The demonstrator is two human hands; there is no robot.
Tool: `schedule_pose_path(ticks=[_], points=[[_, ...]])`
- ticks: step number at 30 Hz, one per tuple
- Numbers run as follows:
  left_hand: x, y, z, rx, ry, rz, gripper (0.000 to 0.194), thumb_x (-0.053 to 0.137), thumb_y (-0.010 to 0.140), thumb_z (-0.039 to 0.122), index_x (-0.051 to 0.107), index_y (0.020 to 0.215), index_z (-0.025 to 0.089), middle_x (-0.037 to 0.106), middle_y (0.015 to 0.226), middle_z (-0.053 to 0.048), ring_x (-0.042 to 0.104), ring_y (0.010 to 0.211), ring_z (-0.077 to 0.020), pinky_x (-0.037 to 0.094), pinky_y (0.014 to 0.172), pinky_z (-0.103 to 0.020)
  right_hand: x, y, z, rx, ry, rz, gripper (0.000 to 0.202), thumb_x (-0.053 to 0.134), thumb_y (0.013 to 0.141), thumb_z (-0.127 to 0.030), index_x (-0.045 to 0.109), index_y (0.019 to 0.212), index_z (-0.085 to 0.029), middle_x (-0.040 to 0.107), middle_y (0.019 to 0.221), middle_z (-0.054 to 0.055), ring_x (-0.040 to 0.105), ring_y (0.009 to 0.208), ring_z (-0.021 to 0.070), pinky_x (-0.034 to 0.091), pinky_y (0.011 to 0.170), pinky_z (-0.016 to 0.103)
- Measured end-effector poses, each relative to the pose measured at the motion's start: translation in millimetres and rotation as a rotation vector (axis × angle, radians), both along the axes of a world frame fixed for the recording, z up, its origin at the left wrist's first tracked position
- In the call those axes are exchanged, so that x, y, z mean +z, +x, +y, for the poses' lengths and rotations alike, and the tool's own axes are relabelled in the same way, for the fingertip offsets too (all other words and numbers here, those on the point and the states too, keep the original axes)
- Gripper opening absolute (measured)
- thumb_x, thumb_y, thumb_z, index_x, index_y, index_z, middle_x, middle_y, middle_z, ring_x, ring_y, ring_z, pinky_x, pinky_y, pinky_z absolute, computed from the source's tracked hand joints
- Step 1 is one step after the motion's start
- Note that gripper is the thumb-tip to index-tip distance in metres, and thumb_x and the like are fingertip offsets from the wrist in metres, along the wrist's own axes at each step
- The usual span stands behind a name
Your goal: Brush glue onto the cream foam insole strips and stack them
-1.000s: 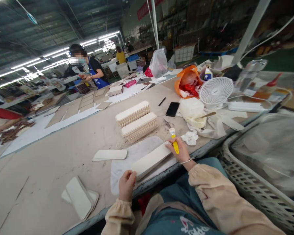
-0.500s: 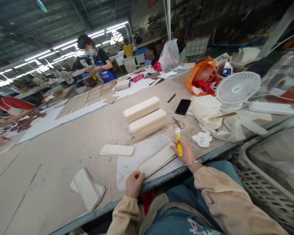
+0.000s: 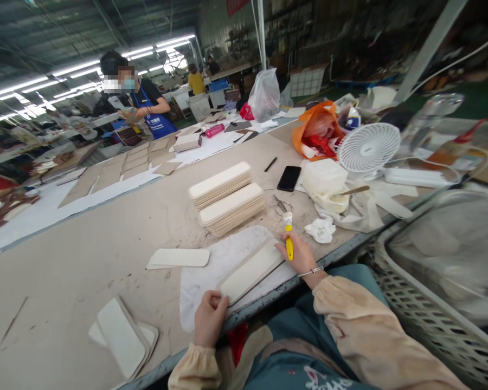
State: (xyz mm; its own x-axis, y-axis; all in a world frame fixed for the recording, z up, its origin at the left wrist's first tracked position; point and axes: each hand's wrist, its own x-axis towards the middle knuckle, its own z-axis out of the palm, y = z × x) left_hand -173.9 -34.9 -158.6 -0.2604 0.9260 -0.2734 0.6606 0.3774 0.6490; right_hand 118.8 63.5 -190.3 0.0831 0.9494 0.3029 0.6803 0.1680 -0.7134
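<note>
A long cream panel [image 3: 250, 271] with rounded corners lies slanted over a white sheet [image 3: 191, 292] at the table's near edge. My left hand [image 3: 210, 316] pinches its lower left end between thumb and fingers. At the opposite end, my right hand [image 3: 300, 253] touches the panel with its fingertips and holds a yellow-handled brush [image 3: 288, 245], its white-coated bristles pointing away from me. A darker edge shows beneath the panel; whether it is a second piece I cannot tell. Two neat stacks of like panels [image 3: 231, 208] stand just beyond the sheet.
Loose panels [image 3: 179, 258] lie left of the sheet, with another fanned pile [image 3: 124, 338] nearer me. Scissors [image 3: 282, 205], a phone [image 3: 289, 178], crumpled tissue [image 3: 320, 230], a white tub [image 3: 324, 179] and a fan [image 3: 369, 147] are to the right. A co-worker [image 3: 146, 103] stands across the table.
My view has turned slightly right, so the table's things sit further left in the picture. Both hands stay at the same ends of the panel, the brush still in the right.
</note>
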Motion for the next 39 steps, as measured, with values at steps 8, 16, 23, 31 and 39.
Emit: schedule_pose_path(ticks=[8,16,23,31,39], points=[[19.2,8.1,25.9,-0.322,0.268,0.340,0.040,0.052,0.079,0.042,0.056,0.108,0.015,0.060,0.096,-0.009,0.058,0.087,-0.0227,0.046,0.079,-0.036,4.9,1.3,-2.9,0.027,-0.091,-0.044,0.028,0.059,0.078,-0.030,0.043,0.100,-0.022,0.063,0.105,0.008,0.061,0.095,0.0242,0.048,0.079,0.035],[26.6,51.3,58.6,-0.648,0.232,0.576,0.051,0.056,0.079,0.036,0.055,0.121,0.007,0.056,0.112,-0.016,0.049,0.102,-0.0286,0.039,0.093,-0.039,12.6,3.0,-10.0,-0.011,-0.159,-0.091,0.031,0.061,0.077,-0.031,0.044,0.101,-0.022,0.063,0.091,0.005,0.062,0.082,0.0227,0.046,0.072,0.033],[20.7,59.4,58.4,-0.679,0.187,0.580,0.046,0.059,0.077,0.037,0.060,0.115,0.012,0.055,0.111,-0.013,0.049,0.100,-0.0265,0.040,0.090,-0.037,13.5,3.9,-14.8,-0.023,-0.194,-0.125,0.034,0.062,0.076,-0.033,0.043,0.102,-0.023,0.063,0.088,0.004,0.062,0.081,0.0235,0.046,0.069,0.032],[17.6,61.0,56.5,-0.673,0.185,0.575,0.046,0.059,0.077,0.034,0.058,0.117,0.013,0.053,0.113,-0.013,0.049,0.101,-0.0263,0.040,0.091,-0.037,10.2,2.7,-13.8,-0.005,-0.175,-0.030,0.034,0.062,0.076,-0.028,0.042,0.103,-0.023,0.062,0.095,0.005,0.062,0.088,0.0226,0.047,0.075,0.033],[17.1,61.2,57.4,-0.665,0.190,0.555,0.044,0.061,0.075,0.033,0.060,0.115,0.014,0.054,0.112,-0.012,0.050,0.100,-0.0253,0.039,0.092,-0.036,11.0,3.4,-15.1,-0.017,-0.170,-0.043,0.035,0.061,0.075,-0.026,0.041,0.104,-0.022,0.062,0.094,0.005,0.061,0.084,0.0221,0.047,0.074,0.033]])
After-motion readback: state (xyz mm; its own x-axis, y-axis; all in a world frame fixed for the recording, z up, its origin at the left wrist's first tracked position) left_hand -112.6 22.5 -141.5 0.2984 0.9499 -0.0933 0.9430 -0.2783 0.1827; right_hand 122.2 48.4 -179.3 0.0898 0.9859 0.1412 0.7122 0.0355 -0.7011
